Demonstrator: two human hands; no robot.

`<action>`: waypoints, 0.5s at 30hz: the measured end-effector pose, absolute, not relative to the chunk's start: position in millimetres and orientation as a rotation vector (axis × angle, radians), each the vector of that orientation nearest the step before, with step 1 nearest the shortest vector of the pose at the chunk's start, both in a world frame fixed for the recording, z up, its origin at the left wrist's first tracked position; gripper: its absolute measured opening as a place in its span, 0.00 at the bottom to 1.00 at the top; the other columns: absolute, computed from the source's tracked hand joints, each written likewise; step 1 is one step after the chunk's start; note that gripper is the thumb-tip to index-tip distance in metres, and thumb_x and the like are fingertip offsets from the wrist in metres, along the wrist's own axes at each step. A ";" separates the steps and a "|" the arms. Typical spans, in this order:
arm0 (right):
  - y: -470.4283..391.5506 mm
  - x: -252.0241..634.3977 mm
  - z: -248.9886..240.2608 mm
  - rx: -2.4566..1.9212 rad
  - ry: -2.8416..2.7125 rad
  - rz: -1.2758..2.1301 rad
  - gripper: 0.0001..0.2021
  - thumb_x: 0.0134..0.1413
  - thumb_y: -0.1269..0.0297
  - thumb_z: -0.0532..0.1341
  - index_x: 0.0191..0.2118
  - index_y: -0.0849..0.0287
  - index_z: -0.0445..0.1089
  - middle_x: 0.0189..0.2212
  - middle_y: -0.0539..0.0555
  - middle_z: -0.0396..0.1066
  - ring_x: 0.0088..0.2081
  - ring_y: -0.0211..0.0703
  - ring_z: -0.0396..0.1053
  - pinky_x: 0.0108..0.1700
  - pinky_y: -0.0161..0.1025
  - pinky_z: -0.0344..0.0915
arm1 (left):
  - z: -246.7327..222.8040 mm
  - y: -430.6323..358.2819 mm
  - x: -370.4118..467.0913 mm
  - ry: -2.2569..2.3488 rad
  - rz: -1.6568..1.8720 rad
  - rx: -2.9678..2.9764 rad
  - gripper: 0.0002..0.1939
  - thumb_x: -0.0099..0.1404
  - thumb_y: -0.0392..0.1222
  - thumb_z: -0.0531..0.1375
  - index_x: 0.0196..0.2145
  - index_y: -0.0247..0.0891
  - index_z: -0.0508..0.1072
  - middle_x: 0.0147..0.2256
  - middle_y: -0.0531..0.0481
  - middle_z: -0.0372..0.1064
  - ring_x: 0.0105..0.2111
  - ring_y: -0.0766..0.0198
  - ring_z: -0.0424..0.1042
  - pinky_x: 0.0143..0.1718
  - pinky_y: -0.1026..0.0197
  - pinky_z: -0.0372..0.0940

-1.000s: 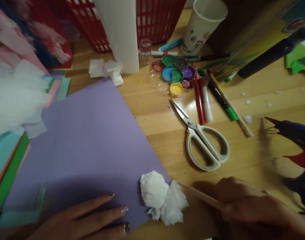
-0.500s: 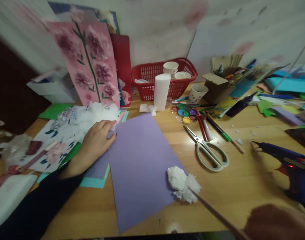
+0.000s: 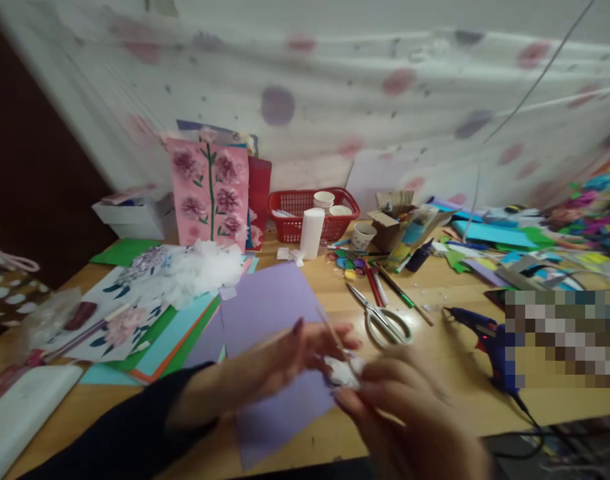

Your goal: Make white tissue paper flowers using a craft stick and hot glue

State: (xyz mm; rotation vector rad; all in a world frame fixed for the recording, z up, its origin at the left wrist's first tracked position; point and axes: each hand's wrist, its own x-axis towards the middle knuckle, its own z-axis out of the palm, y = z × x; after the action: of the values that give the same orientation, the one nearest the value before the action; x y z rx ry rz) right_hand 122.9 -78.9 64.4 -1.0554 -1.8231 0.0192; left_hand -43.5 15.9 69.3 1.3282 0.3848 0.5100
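My left hand (image 3: 305, 353) reaches over the purple sheet (image 3: 265, 300), blurred, with its fingers spread and the thumb raised; its fingertips are close to a crumpled white wad (image 3: 342, 373). Whether they touch the wad I cannot tell. My right hand (image 3: 409, 400), also blurred, has its fingers closed on a thin stick (image 3: 332, 331) that slants up and left in front of my left fingers. The white wad lies between both hands, partly hidden by the right fingers. The purple sheet's lower right part is behind the hands.
Beyond my right hand lie scissors (image 3: 385, 323) and a blue glue gun (image 3: 485, 333). Paint pots (image 3: 349, 265), a white roll (image 3: 312, 233) and a red basket (image 3: 289, 230) stand farther back. White fluffy stuffing (image 3: 199, 270) and coloured sheets (image 3: 185, 333) are at left.
My left hand has left the purple sheet's upper left edge and come right to the white wad. My right hand has moved in over the wad with the stick. The view has tilted up.
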 end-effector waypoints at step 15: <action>-75.7 331.4 -1.5 -2.334 -0.916 -0.287 0.35 0.41 0.37 0.58 0.42 0.67 0.70 0.43 0.75 0.70 0.54 0.74 0.63 0.55 0.65 0.56 | 21.6 86.4 -73.2 1.003 0.443 2.429 0.21 0.69 0.41 0.47 0.52 0.40 0.73 0.56 0.46 0.70 0.56 0.56 0.69 0.58 0.53 0.63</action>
State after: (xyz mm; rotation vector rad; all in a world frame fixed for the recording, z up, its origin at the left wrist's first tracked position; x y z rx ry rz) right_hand 331.4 -75.7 -1.5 -2.3339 -0.9161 -0.2872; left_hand -73.2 86.4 21.6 2.4291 1.0033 0.4431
